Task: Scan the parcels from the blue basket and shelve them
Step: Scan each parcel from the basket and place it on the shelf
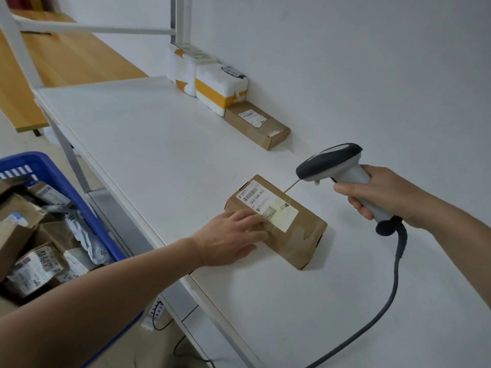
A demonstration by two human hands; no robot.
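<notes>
The left hand (231,239) reaches in low, fingers laid flat on the parcel (295,235) and thumb against its near side, pinning it to the bench (159,144). The parcel, a brown box, lies label (265,205) up near the bench's front edge. The right hand (385,195) is wrapped round the scanner (334,163) handle, its nose aimed at the label from close by. Three shelved parcels (220,86) sit along the wall. The basket (53,176) at left holds many more, so I judge the job barely begun.

Head view, forward-down, apparently close over shelf (159,155).
</notes>
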